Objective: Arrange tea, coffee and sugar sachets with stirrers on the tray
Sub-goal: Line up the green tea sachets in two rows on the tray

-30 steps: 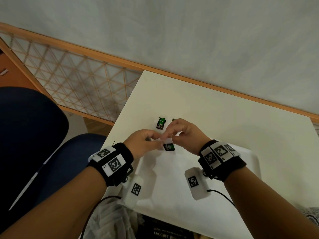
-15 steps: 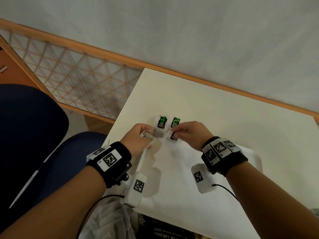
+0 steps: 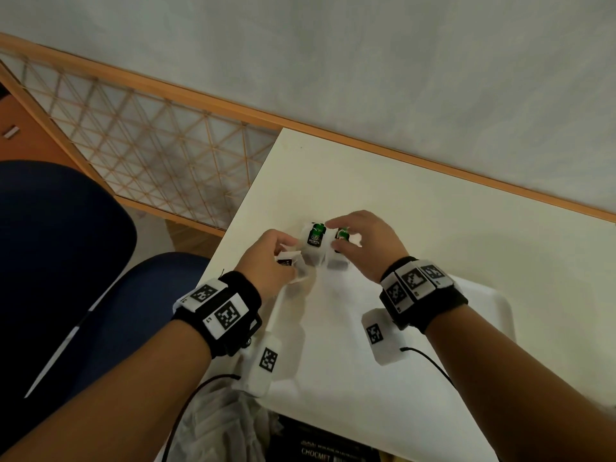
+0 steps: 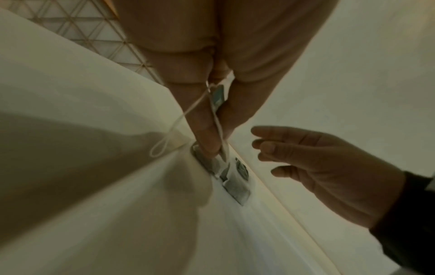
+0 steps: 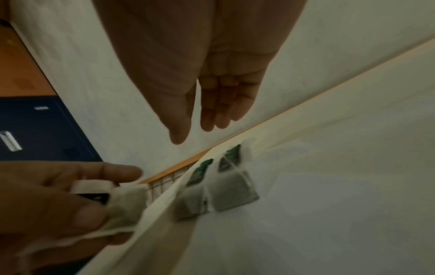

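Note:
A white tray (image 3: 366,378) lies on the white table. Two tea bags with green tags, one (image 3: 315,238) left of the other (image 3: 337,263), lie side by side at the tray's far left corner. They also show in the right wrist view, the left tea bag (image 5: 190,201) next to the right tea bag (image 5: 233,189). My left hand (image 3: 276,258) pinches a third tea bag (image 5: 127,201) with its tag and string (image 4: 217,94) at the tray's left rim. My right hand (image 5: 200,121) hovers just above the right tea bag, fingers straight, holding nothing.
A blue chair (image 3: 60,261) stands left of the table (image 3: 433,201). A lattice panel (image 3: 140,155) and a wooden rail run behind. A crumpled plastic bag (image 3: 220,425) and a dark box (image 3: 320,445) sit below the table's near edge.
The hands separated. My right hand laid a second tea bag beside the first one on the tray and let go. My left hand drew left, keeping another tea bag.

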A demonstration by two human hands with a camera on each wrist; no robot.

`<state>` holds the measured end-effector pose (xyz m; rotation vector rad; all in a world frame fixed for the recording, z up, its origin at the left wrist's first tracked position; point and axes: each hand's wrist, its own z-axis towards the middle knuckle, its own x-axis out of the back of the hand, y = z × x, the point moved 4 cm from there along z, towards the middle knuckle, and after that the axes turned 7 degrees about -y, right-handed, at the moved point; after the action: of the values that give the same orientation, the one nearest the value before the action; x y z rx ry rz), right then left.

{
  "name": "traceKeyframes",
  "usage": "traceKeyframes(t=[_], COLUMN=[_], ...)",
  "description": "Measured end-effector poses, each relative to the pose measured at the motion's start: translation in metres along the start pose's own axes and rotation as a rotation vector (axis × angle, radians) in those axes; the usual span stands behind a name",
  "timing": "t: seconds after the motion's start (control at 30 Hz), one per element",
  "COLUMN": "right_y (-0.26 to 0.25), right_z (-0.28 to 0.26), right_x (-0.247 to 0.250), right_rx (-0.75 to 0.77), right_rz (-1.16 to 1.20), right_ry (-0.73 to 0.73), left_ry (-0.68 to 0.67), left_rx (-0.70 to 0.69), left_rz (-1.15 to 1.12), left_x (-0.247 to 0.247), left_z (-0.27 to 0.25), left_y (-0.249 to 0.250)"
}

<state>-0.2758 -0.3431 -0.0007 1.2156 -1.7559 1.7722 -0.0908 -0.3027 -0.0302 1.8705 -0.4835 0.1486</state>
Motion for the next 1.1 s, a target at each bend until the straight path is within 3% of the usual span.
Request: traceKeyframes(t=[0.2,0.33,0.43,0.5,0.77,0.93,1.1], right_y=[-0.032,-0.04,-0.036,-0.032,-0.016,-0.018,-0.017], right_z=[-0.014,-0.018,-0.017,-0.016,-0.006,-0.001,0.0], right_x=[-0.019,-0.021,-0.015,-0.013,-0.014,-0.017,-0.027], right_rx=[0.145,0.163,0.112,0.065,-0.092,-0.089,-0.103], right_rz=[0.145,0.16,0.188,0.198,0.052,0.03,-0.1], right_ry=[-0.214,-0.159,-0.032,-0.02,-0.093,-0.131,-0.268], left_ry=[-0.036,-0.025,-0.009,-0.002,0.063,0.035,0.051], left_rx=[-0.045,-0.081,-0.086,-0.058,-0.019,0.011,-0.02], left_rz=[0.047,0.061,0.03,0.034,-0.025,-0.058,-0.012], left_x=[-0.005,-0.004,-0.003,-0.001,0.003,0.001,-0.001], left_z=[-0.003,-0.004,-0.004,-0.003,0.005,0.013,0.016], left_y=[0.013,0.017,0.015,0.011,-0.001,-0.008,-0.01])
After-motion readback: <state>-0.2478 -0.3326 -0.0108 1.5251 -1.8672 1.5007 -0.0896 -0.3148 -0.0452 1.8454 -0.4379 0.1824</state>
